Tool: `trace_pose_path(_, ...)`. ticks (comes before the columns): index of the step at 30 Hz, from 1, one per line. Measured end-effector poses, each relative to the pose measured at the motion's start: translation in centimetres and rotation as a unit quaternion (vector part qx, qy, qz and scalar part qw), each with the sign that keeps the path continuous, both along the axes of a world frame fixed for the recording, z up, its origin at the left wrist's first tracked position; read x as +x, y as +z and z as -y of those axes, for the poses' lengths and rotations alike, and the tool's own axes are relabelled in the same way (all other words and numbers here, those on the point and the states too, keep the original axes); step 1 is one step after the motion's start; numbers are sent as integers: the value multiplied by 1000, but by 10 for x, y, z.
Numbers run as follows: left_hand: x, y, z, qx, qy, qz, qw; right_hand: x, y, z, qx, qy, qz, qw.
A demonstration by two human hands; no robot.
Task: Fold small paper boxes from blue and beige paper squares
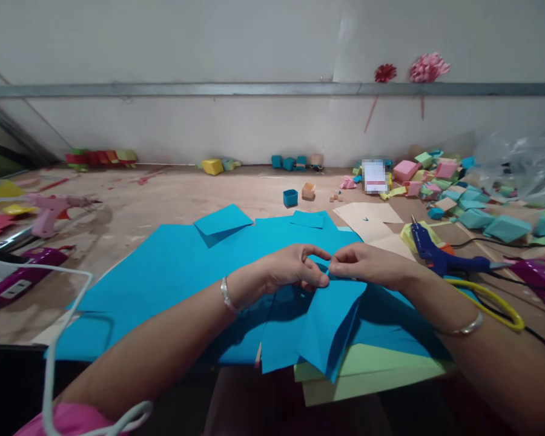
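Note:
A folded piece of blue paper (331,321) hangs from my fingertips over the front of the table, its lower part spread in creased panels. My left hand (300,266) pinches its top edge between thumb and fingers. Close beside it, my right hand (358,264) has its fingers pressed together at the same top edge. Under both hands lie large blue sheets (163,272), with a smaller folded blue piece (224,221) on them. Pale green sheets (372,369) stick out below the hanging paper.
A blue glue gun (445,257) and yellow cable loop (504,303) lie right. A pink glue gun (49,212) and purple tool (22,275) lie left, near a white cable (49,363). Small paper boxes (290,197) stand behind; a colourful pile (472,200) fills the back right.

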State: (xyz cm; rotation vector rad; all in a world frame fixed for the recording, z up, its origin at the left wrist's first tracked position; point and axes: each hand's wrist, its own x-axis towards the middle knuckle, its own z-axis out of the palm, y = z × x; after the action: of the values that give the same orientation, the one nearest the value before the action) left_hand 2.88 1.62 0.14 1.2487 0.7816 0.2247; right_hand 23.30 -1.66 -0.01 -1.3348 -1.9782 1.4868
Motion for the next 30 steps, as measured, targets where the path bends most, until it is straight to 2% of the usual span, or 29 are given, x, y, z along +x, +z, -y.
trace_pose_path(3, 0, -3, -2, 9, 1, 0, 1000, -6, 0, 2, -16, -39, -27, 999)
trace_pose_path(7, 1, -2, -4, 1, 31, 19, 999, -9, 0, 1, -35, -157, -65, 985)
trace_pose_path(10, 0, 0, -7, -3, 59, 7, 998, -3, 1, -3, -27, -217, -79, 973)
trace_pose_path(16, -4, -1, -16, 24, 49, -15, 998, 15, 2, -12, -15, -289, -103, 952)
trace_pose_path(24, -9, 4, -26, 41, 53, -46, 997, 23, 0, -19, 7, -352, -115, 929)
trace_pose_path(27, -13, 0, -32, 105, 36, -59, 992, 27, 0, -21, 17, -376, -126, 918)
trace_pose_path(29, -15, -4, -35, 218, 34, -71, 973, 29, 0, -23, 20, -383, -134, 914)
trace_pose_path(30, -14, -7, -35, 304, 35, -77, 949, 30, 0, -23, 22, -385, -139, 912)
